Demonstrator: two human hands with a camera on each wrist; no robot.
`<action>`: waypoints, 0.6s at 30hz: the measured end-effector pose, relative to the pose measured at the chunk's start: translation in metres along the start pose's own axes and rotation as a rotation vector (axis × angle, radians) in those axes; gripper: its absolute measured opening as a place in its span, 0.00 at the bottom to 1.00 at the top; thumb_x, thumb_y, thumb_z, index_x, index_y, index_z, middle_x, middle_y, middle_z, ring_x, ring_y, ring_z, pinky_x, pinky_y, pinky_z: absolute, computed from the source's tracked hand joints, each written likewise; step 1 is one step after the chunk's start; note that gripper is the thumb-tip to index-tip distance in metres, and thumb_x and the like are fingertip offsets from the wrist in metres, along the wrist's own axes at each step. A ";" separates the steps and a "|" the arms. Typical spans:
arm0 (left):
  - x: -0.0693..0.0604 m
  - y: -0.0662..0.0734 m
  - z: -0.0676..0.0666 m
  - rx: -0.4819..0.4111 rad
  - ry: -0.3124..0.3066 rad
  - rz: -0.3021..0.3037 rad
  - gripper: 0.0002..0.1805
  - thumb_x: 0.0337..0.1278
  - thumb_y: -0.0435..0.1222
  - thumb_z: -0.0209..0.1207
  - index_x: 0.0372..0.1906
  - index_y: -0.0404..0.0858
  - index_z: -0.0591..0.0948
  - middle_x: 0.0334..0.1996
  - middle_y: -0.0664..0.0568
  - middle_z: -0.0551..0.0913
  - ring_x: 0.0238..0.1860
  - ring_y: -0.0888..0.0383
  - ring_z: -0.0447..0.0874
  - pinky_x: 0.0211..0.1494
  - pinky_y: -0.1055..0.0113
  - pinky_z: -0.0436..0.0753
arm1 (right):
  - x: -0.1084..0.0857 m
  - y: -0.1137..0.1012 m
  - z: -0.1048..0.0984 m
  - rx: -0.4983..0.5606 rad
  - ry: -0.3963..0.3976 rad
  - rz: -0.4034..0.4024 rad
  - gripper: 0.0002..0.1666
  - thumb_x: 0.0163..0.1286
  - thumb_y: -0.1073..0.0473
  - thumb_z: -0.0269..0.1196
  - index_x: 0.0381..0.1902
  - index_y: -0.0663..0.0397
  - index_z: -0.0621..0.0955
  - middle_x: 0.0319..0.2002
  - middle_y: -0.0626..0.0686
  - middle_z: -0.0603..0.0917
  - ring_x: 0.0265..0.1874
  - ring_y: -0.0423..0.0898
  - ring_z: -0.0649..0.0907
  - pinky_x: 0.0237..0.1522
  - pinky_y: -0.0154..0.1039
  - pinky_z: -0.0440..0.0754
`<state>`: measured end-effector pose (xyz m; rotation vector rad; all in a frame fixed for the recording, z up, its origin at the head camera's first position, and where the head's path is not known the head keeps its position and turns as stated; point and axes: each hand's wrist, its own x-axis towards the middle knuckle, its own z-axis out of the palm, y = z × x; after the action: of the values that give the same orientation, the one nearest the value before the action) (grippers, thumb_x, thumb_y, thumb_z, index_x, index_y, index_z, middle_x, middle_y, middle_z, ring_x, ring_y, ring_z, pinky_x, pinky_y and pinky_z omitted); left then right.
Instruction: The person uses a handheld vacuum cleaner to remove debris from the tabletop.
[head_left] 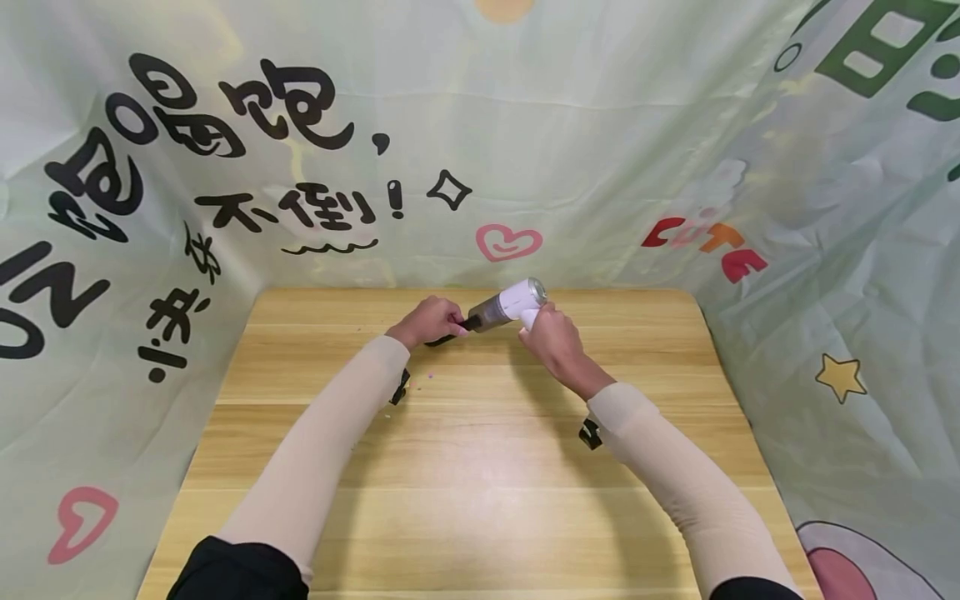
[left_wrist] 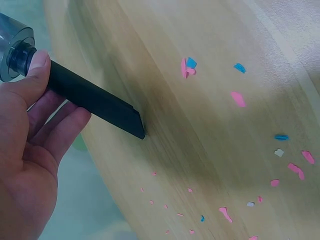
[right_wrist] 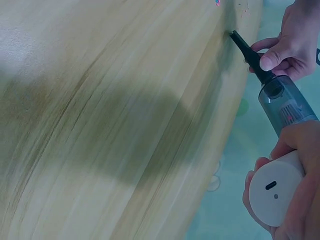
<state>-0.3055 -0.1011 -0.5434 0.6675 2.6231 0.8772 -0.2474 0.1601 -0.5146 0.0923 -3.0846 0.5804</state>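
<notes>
two hands (head_left: 432, 320) (head_left: 555, 339), one handheld vacuum (head_left: 516, 300), one nozzle (left_wrist: 95, 98), one table (head_left: 480, 508), over a dozen scraps (left_wrist: 238, 99)

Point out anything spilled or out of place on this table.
The small pink, blue and whitish scraps look out of place: they lie scattered loose on the table, some near the tip of the black nozzle that the left hand holds, like a small spill. I see no damage to the vacuum.
</notes>
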 end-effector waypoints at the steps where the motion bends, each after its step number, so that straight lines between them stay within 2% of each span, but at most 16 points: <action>1: -0.001 0.000 0.000 -0.002 -0.002 -0.002 0.08 0.63 0.40 0.71 0.36 0.39 0.90 0.35 0.48 0.91 0.30 0.58 0.77 0.44 0.64 0.79 | 0.000 0.000 0.000 -0.001 0.000 -0.002 0.27 0.63 0.54 0.65 0.48 0.75 0.75 0.33 0.65 0.84 0.27 0.57 0.84 0.24 0.48 0.82; 8: -0.004 0.002 0.002 0.006 -0.005 0.012 0.07 0.62 0.38 0.72 0.34 0.38 0.89 0.31 0.49 0.89 0.29 0.58 0.74 0.42 0.64 0.77 | -0.003 0.001 0.000 -0.025 0.010 -0.006 0.26 0.63 0.55 0.65 0.46 0.75 0.75 0.32 0.65 0.83 0.26 0.58 0.85 0.23 0.48 0.83; 18: -0.012 0.010 0.003 0.027 -0.025 0.011 0.07 0.63 0.38 0.71 0.36 0.38 0.89 0.33 0.48 0.90 0.29 0.59 0.74 0.42 0.65 0.77 | -0.010 0.002 0.000 -0.034 0.008 -0.012 0.29 0.64 0.54 0.67 0.49 0.77 0.75 0.32 0.66 0.84 0.26 0.58 0.85 0.24 0.48 0.84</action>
<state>-0.2906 -0.0989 -0.5382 0.6960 2.6158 0.8331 -0.2375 0.1626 -0.5159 0.1080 -3.0823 0.5268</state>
